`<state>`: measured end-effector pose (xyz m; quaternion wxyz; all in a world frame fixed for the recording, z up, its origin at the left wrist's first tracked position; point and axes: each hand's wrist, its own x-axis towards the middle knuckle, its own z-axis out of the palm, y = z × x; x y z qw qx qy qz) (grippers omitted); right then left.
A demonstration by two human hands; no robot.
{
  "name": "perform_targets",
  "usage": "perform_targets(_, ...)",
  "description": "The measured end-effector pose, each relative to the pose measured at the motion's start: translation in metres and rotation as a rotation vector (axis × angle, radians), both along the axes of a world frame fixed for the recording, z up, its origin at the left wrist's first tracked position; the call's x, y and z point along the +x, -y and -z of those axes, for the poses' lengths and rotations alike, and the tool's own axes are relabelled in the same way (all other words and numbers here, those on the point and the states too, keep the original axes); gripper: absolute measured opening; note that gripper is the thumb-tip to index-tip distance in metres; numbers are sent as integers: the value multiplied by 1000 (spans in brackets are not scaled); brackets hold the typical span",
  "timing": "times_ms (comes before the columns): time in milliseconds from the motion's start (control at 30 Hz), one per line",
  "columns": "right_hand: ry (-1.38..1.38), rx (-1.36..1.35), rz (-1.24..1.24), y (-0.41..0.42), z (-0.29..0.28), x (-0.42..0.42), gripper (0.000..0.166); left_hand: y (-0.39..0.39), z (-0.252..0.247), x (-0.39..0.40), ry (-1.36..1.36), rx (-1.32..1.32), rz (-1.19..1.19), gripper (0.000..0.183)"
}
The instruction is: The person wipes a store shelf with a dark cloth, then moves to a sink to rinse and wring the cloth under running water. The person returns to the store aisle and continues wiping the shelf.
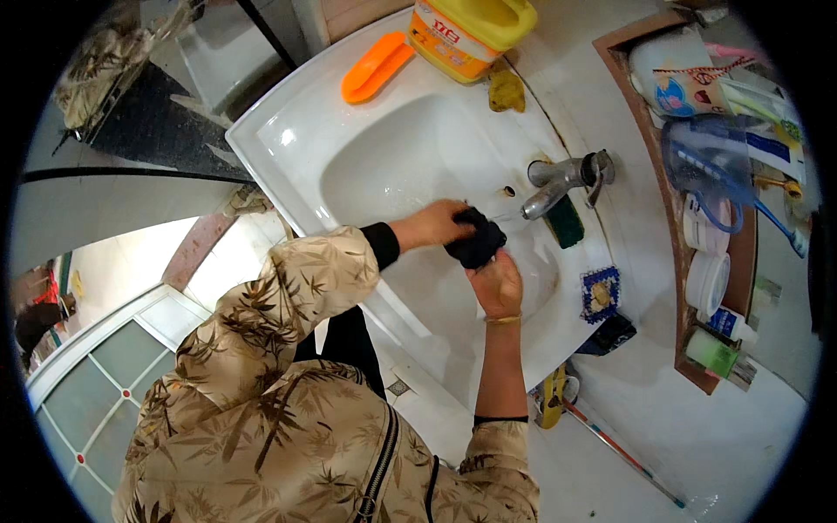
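A bunched black cloth (476, 239) is held between both hands over the white ceramic sink (392, 157), close to the spout of the metal faucet (556, 186). A thin stream of water runs from the spout towards the cloth. My left hand (437, 225) grips the cloth from its left side, with the fingers slightly blurred. From below, my right hand (498, 284) holds the cloth's lower edge; a thin yellowish band circles that wrist. Part of the right fingers is hidden behind the cloth.
On the sink's far rim are an orange brush (376, 68), a yellow detergent jug (464, 39) and a yellowish sponge (506, 91). A green scouring pad (564, 222) lies beside the faucet, a blue-edged soap holder (600, 294) nearer. A brown-framed shelf (660, 170) with cups and toothbrushes stands at right.
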<state>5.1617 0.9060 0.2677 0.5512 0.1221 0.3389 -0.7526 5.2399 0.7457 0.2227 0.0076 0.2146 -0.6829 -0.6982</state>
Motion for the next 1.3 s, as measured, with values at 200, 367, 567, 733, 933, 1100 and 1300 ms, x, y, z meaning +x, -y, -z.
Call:
perform_targets(200, -363, 592, 15, -2, 59, -32, 34, 50, 9, 9, 170, 167, -491, 28)
perform_targets(367, -246, 201, 156, 13, 67, -38, 33, 43, -9, 8, 246, 549, -856, 28)
perform_targets(567, -415, 179, 165, 35, 36, -2, 29, 10, -21, -9, 436, 1116, -323, 52)
perform_targets(733, -1404, 512, 189, 61, 28, 74, 30, 11, 22, -19, 226, 1182, -213, 43)
perform_targets(933, -656, 467, 538, 45, 57, -36, 19, -55, -35, -31, 1, 1081, -410, 42)
perform_targets(1100, -794, 570, 272, 83, 0, 61, 57, 13, 42, -19, -211, 1423, -114, 33)
perform_targets(1300, -753, 681, 452, 63, 39, -17, 28, -47, -27, -22, 46, 1179, -331, 34)
